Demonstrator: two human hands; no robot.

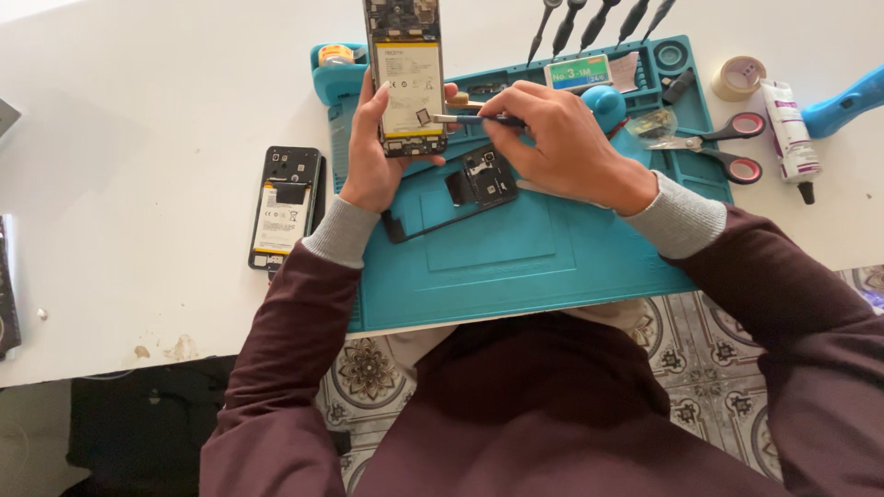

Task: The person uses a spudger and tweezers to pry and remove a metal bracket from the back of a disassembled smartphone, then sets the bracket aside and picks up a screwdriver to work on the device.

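Note:
My left hand (373,152) holds an opened phone (405,74) upright by its lower end, its white battery and circuit board facing me. My right hand (552,138) grips a thin blue-handled tool (479,120) whose metal tip touches the lower part of the phone near a small square component. Both hands hover over a teal repair mat (516,267). Under them on the mat lies a black phone frame piece (470,184).
A second opened phone (285,207) lies on the white table left of the mat. Screwdrivers (599,23) stand at the mat's far edge. Scissors (718,143), a tape roll (739,76), a glue tube (790,133) and a blue tool (843,103) sit at the right.

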